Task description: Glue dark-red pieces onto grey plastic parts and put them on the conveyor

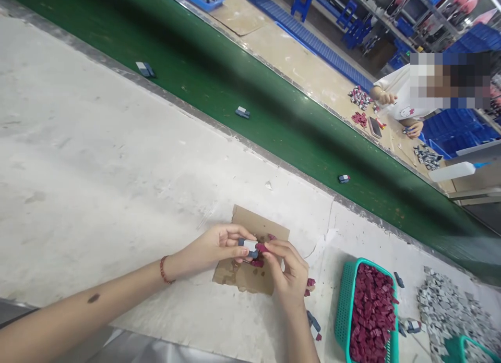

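My left hand (225, 244) grips a small dark-blue and grey plastic part (249, 246) between thumb and fingers. Pinched in the fingertips of my right hand (287, 266) is a small maroon plastic piece (261, 247), which touches the right end of the blue and grey part. Whether the two are joined I cannot tell. Both hands are above a stained piece of cardboard (250, 279), where more maroon pieces lie, partly hidden by my fingers. A blue part with a maroon tip (314, 326) lies beside my right forearm.
A green basket (342, 305) of maroon pieces stands at right, beside a heap of grey pieces (446, 305). Beyond the white table runs a green conveyor belt (195, 92) carrying several small parts. A co-worker (407, 92) sits across it, near a white bottle (452, 172).
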### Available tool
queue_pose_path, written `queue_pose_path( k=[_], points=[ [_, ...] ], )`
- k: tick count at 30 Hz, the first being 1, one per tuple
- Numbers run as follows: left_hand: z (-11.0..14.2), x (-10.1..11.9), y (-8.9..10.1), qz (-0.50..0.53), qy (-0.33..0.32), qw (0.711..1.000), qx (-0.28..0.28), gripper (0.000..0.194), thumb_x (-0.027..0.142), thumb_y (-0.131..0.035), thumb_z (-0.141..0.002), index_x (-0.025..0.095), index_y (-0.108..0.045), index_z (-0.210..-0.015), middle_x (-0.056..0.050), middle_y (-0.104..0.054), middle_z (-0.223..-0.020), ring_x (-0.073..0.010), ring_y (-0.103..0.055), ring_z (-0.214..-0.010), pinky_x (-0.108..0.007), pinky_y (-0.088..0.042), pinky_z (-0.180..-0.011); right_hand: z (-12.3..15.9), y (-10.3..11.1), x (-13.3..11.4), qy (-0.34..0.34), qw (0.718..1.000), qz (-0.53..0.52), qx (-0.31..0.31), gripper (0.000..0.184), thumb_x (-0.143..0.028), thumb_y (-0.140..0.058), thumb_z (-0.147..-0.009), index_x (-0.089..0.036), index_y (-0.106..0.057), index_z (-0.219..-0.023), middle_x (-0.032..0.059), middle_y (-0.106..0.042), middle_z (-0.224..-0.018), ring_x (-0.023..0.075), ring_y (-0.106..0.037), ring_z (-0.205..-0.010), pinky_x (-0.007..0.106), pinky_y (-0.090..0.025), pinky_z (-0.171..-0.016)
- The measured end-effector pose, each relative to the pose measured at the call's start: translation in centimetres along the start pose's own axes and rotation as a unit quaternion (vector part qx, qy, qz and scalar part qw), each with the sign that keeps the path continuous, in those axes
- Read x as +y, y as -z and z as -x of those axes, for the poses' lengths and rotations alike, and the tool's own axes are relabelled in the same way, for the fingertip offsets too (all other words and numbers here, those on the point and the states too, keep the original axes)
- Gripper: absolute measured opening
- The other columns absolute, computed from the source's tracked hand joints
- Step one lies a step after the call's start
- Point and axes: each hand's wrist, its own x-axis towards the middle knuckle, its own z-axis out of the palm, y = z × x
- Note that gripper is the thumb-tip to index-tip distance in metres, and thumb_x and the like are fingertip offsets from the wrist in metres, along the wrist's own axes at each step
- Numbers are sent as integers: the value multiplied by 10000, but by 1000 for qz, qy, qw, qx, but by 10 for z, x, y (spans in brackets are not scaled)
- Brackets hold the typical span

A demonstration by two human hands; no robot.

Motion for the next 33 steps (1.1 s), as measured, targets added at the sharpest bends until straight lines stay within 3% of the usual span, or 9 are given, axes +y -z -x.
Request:
queue_pose_path(
  k=[8, 12, 16, 19, 21, 24, 25, 29, 33],
  points=[
    [1, -1, 1, -48, -8, 999, 22, 382, 421, -854, -613, 175, -725, -875, -56, -743, -747, -201, -685, -685, -306, -555, -656, 3, -7, 1, 107, 991, 76, -15, 239, -157, -523, -951, -235, -714, -1073, 84, -739, -932, 193, -704, -854, 322, -588, -759],
    [1, -6, -1, -83, -4, 996, 28, 366, 456, -857, -594, 228, -735, -854, -45, -745, -760, -218, -688, -692, -303, -559, -646, 7, -6, -7, 116, 988, 99, -29, 274, -184, -469, -980, -227, -683, -1146, 91, -733, -949, 194, -696, -889, 322, -579, -787],
    [-9, 4, -7, -161, 36, 986, 20, 393, 532, -850, -540, 265, -727, -802, -49, -761, -813, -281, -708, -760, -339, -567, -660, 22, 31, -17, 38, 990, 129, -46, 267, -276, -499, -979, -249, -655, -1195, 78, -720, -1042, 190, -674, -971, 301, -557, -839],
    [-34, 30, -13, -265, -3, 963, 41, 435, 559, -816, -570, 260, -718, -870, -51, -769, -909, -298, -705, -850, -356, -555, -765, 46, 87, -15, -43, 967, 234, 95, 234, -269, -497, -972, -253, -677, -1121, 79, -703, -1051, 210, -643, -1002, 346, -521, -880],
    [-62, 52, -17, -333, -97, 936, 66, 444, 541, -767, -642, 233, -707, -956, -63, -752, -1032, -291, -684, -921, -353, -526, -849, 62, 125, -6, -108, 912, 339, 203, 230, -311, -514, -953, -217, -689, -1069, 112, -682, -1050, 259, -613, -1020, 417, -489, -895],
    [-116, 82, -27, -465, -224, 851, 92, 413, 507, -629, -747, 185, -703, -994, -84, -744, -1012, -275, -659, -874, -354, -513, -832, 75, 164, 14, -169, 874, 406, 207, 323, -417, -493, -937, -180, -693, -1026, 133, -667, -1013, 292, -603, -972, 453, -473, -875],
    [-135, 90, -31, -509, -237, 822, 99, 401, 483, -590, -782, 180, -699, -1020, -88, -740, -1030, -273, -654, -882, -351, -513, -827, 76, 169, 19, -181, 868, 419, 195, 342, -431, -480, -936, -175, -695, -1008, 134, -664, -996, 293, -603, -953, 449, -474, -864],
    [-198, 107, -44, -587, -285, 749, 113, 334, 366, -516, -833, 169, -700, -1029, -111, -721, -1079, -312, -600, -1048, -404, -463, -935, 71, 171, 30, -210, 855, 445, 166, 325, -385, -454, -924, -175, -700, -895, 140, -661, -926, 301, -605, -897, 438, -480, -819],
    [-224, 114, -30, -637, -318, 691, 124, 347, 321, -477, -849, 160, -686, -1075, -147, -646, -1222, -363, -461, -1250, -501, -344, -1061, 70, 172, 27, -235, 883, 366, 174, 255, -350, -500, -868, -192, -700, -849, 117, -690, -879, 287, -629, -824, 440, -495, -782]
  ],
)
